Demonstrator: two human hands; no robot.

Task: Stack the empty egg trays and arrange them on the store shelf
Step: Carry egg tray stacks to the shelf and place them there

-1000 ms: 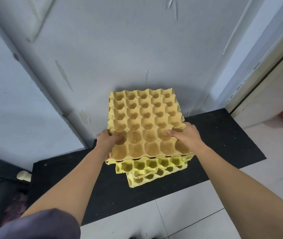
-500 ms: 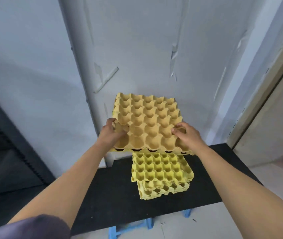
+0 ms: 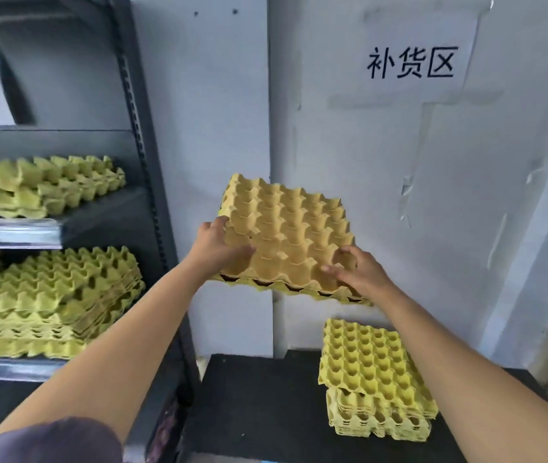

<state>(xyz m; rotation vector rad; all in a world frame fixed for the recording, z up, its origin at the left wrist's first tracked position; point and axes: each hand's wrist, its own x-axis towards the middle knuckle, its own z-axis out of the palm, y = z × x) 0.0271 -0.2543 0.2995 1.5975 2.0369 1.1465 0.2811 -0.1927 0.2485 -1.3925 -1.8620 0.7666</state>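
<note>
We hold egg trays [image 3: 289, 232] up in the air, between the store shelf [image 3: 139, 128] and the black table [image 3: 259, 406]
The dark metal shelf stands on our left with both visible levels loaded: the lower stack [image 3: 52, 295] is a thick, slightly skewed pile of yellow-green trays, the upper stack [image 3: 42, 185] a thinner one. The table, low on our right against the grey wall [image 3: 366, 145], bears the table stack [image 3: 376, 379] of the same yellow-green trays, its top tray shifted off those beneath. The trays in our hands hang clear of all these, near the wall, tilted a little down to our right; the top one is tan-orange moulded pulp with empty cups, and a yellow rim shows under it. Our left hand [image 3: 219, 248] grips the near left corner, fingers curled into the cups, and our right hand [image 3: 356, 272] grips the near right corner likewise
</note>
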